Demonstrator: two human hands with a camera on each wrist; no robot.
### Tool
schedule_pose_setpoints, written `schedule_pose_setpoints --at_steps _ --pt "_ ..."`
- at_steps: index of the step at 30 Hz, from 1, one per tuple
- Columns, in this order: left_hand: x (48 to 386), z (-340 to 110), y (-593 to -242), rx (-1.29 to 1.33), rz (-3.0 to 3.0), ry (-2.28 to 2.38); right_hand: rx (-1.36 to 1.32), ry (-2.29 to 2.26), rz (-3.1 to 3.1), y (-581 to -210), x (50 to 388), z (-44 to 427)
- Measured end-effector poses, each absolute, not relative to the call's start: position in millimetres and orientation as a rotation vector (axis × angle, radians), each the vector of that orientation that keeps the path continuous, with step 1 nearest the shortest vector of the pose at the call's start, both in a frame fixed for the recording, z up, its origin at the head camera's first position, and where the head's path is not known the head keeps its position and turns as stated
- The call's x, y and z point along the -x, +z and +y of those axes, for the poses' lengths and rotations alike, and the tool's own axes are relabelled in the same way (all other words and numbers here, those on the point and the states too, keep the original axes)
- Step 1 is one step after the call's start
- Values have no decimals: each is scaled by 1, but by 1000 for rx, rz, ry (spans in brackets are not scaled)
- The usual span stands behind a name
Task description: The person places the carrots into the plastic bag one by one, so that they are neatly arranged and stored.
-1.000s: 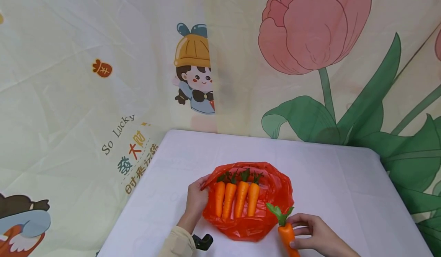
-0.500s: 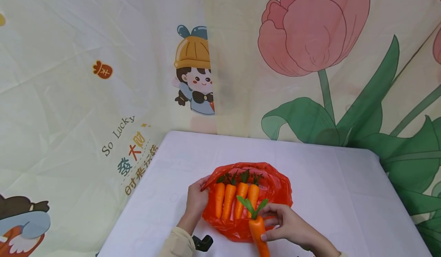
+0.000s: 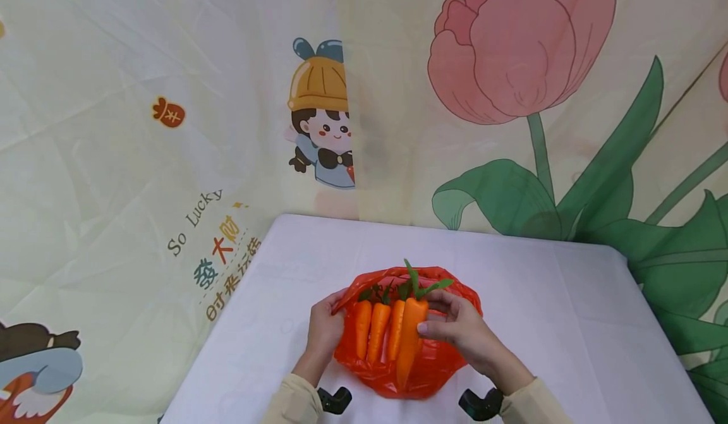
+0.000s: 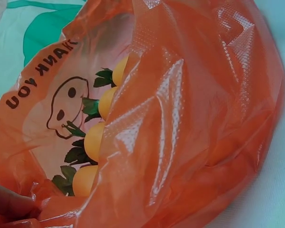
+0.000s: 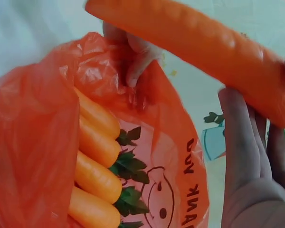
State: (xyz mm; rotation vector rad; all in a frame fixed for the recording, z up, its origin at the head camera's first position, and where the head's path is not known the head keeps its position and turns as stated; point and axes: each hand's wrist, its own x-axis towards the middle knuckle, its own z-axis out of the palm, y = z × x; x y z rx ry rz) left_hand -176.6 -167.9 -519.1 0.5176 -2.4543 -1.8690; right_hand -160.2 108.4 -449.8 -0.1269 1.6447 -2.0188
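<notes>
A red plastic bag (image 3: 443,356) lies on the table with its mouth spread. Several orange carrots (image 3: 378,332) with green tops rest side by side inside it. At the bag's left rim, my left hand (image 3: 325,329) pinches the plastic; the right wrist view shows its thumb and fingers (image 5: 141,59) there. My right hand (image 3: 463,329) holds another carrot (image 3: 409,342) near its leafy end, above the bag. That carrot's tip points towards me, and it partly covers the rightmost carrot in the bag. Printed letters and a cartoon face (image 4: 69,107) show on the bag's inner side.
The bag sits on a white-covered table (image 3: 546,297). Behind the table hangs a printed cloth (image 3: 387,127) with a large tulip and a cartoon figure. Black curved pieces (image 3: 335,400) stick out at both wrists.
My right hand has carried its carrot leftward and away from me, from beside the bag's right front to above the bag. My left hand stays on the rim.
</notes>
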Motion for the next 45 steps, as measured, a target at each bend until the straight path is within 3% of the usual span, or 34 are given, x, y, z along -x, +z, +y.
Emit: schedule_pose_setpoints --at_steps 9,18,36,45 --pt "175 -167 -518 -509 -2443 -1852 -187 -2155 1731 -480 183 105" --pt "174 -166 -517 -501 -2439 -1849 -260 -1965 2065 -503 180 107" --pt "175 -165 -517 -492 -2433 -1858 -60 -1080 2838 -520 180 99" --pt "174 -164 -516 -494 -2449 -1858 -37 -830 2918 -525 184 96"
